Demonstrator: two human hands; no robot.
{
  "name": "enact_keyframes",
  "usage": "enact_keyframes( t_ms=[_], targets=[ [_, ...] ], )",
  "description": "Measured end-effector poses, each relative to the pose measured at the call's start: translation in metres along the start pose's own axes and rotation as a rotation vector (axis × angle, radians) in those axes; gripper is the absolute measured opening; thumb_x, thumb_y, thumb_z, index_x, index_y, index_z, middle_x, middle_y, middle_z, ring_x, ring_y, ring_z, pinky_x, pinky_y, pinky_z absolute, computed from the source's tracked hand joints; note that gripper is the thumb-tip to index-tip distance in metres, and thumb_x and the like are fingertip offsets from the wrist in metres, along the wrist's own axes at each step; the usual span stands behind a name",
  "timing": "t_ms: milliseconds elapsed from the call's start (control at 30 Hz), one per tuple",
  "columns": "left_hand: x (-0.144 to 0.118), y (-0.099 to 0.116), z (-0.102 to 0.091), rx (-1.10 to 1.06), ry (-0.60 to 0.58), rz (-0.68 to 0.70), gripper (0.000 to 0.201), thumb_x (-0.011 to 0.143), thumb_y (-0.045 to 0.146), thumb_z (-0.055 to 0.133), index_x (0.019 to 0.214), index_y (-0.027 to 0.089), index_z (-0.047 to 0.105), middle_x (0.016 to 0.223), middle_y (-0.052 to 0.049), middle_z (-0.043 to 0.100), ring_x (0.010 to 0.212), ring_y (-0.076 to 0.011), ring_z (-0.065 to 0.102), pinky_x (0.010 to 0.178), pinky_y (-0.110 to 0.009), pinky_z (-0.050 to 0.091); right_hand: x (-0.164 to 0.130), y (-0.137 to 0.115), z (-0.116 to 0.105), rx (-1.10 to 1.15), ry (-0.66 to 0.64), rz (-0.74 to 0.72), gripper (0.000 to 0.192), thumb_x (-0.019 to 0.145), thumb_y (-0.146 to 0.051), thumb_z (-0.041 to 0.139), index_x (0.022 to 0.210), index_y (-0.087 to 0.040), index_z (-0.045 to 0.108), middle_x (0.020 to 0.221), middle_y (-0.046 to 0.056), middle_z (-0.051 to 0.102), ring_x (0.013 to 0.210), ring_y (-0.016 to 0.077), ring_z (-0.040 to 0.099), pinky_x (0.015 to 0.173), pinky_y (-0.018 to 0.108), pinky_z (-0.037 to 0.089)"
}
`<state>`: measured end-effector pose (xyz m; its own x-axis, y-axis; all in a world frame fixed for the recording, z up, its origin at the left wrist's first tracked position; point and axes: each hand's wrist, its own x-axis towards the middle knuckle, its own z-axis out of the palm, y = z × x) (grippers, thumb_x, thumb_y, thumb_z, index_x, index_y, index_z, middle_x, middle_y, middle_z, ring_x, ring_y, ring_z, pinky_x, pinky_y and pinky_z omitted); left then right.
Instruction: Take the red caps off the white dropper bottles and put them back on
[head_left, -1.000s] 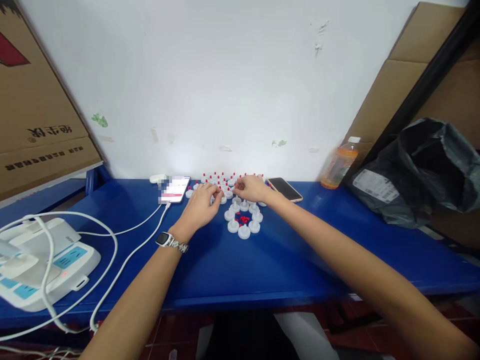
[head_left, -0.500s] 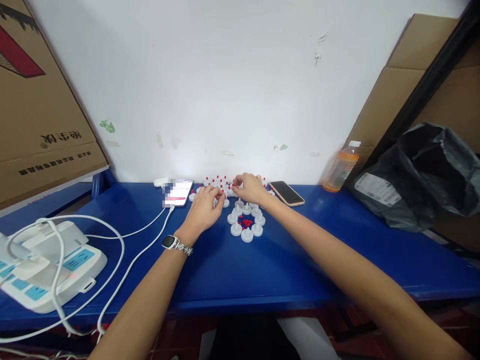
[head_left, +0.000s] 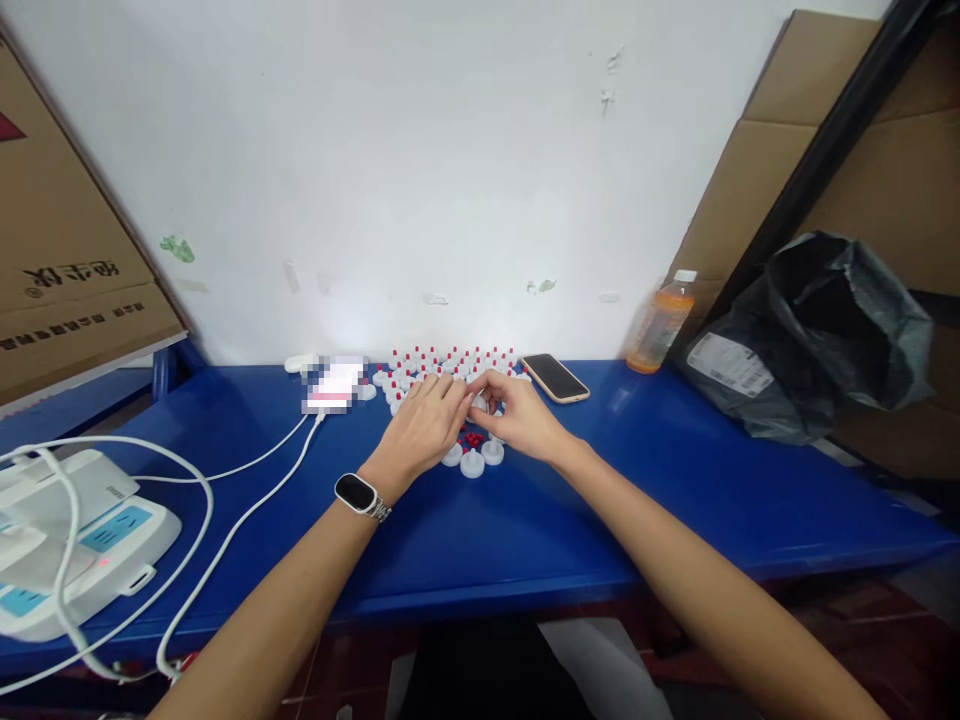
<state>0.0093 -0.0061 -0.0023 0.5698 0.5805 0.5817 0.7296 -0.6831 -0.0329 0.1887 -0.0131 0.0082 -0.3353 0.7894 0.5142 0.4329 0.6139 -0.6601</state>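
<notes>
My left hand reaches in over the blue table, its fingers close together and their tips against my right fingertips. What the left fingertips hold, if anything, is hidden. Opposite it, my right hand has its thumb and index finger curled around a white plastic cap with a round base. Below the hands, several white caps with bare spouts curve around a small pile of red tips. Behind the fingers stand many similar white caps with red tips.
A dark-screened phone lies right of the caps; a charging phone is at the left. A power strip and white cables occupy the left side. An orange drink bottle and black plastic bag stand at the right.
My right hand has come back from the red-tipped caps toward the ring of bare caps. My left hand has moved to meet it. The camera view has shifted slightly right.
</notes>
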Motion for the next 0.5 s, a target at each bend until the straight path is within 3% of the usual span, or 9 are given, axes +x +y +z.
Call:
enact_keyframes(
  t_ms=[133, 233, 333, 400, 500],
  targets=[
    [0.003, 0.002, 0.005, -0.165, 0.041, -0.056, 0.031, 0.105, 0.029, 0.027, 0.086, 0.02, 0.049, 0.085, -0.006, 0.057, 0.082, -0.0222, 0.049, 0.079, -0.038, 0.042, 0.001, -0.007, -0.002, -0.065, 0.061, -0.111, 0.016, 0.079, -0.014, 0.059, 0.095, -0.019, 0.059, 0.078, -0.001, 0.059, 0.07, 0.0137, 0.055, 0.069, 0.027, 0.044],
    [0.004, 0.003, 0.003, -0.383, 0.124, -0.243, 0.034, 0.106, 0.033, 0.026, 0.077, 0.022, 0.041, 0.074, -0.002, 0.053, 0.073, -0.0192, 0.048, 0.07, -0.034, 0.041, 0.003, -0.003, -0.012, -0.19, 0.09, -0.188, 0.016, 0.083, -0.013, 0.054, 0.095, -0.019, 0.061, 0.092, 0.004, 0.061, 0.08, 0.0162, 0.057, 0.076, 0.03, 0.045],
    [0.003, 0.0, -0.004, -0.487, 0.232, -0.465, 0.04, 0.106, 0.04, 0.022, 0.074, 0.023, 0.038, 0.067, 0.0, 0.048, 0.064, -0.0172, 0.046, 0.062, -0.033, 0.038, 0.003, 0.009, -0.024, -0.278, 0.175, -0.142, 0.016, 0.083, -0.013, 0.054, 0.094, -0.019, 0.064, 0.102, 0.007, 0.061, 0.083, 0.0178, 0.058, 0.078, 0.031, 0.045],
    [0.001, -0.002, -0.006, -0.453, 0.178, -0.421, 0.04, 0.105, 0.042, 0.024, 0.074, 0.022, 0.041, 0.071, -0.001, 0.05, 0.069, -0.0181, 0.048, 0.067, -0.034, 0.04, 0.004, 0.016, -0.028, -0.269, 0.235, -0.079, 0.017, 0.083, -0.015, 0.057, 0.096, -0.019, 0.065, 0.102, 0.007, 0.064, 0.082, 0.0179, 0.059, 0.078, 0.031, 0.046],
    [0.0, -0.004, -0.003, -0.362, -0.011, -0.19, 0.035, 0.104, 0.04, 0.032, 0.082, 0.022, 0.054, 0.086, -0.004, 0.058, 0.087, -0.0216, 0.052, 0.083, -0.039, 0.043, 0.003, 0.019, -0.023, -0.19, 0.196, -0.016, 0.016, 0.083, -0.02, 0.059, 0.097, -0.02, 0.068, 0.098, 0.004, 0.07, 0.087, 0.0185, 0.062, 0.078, 0.031, 0.047]
  ],
)
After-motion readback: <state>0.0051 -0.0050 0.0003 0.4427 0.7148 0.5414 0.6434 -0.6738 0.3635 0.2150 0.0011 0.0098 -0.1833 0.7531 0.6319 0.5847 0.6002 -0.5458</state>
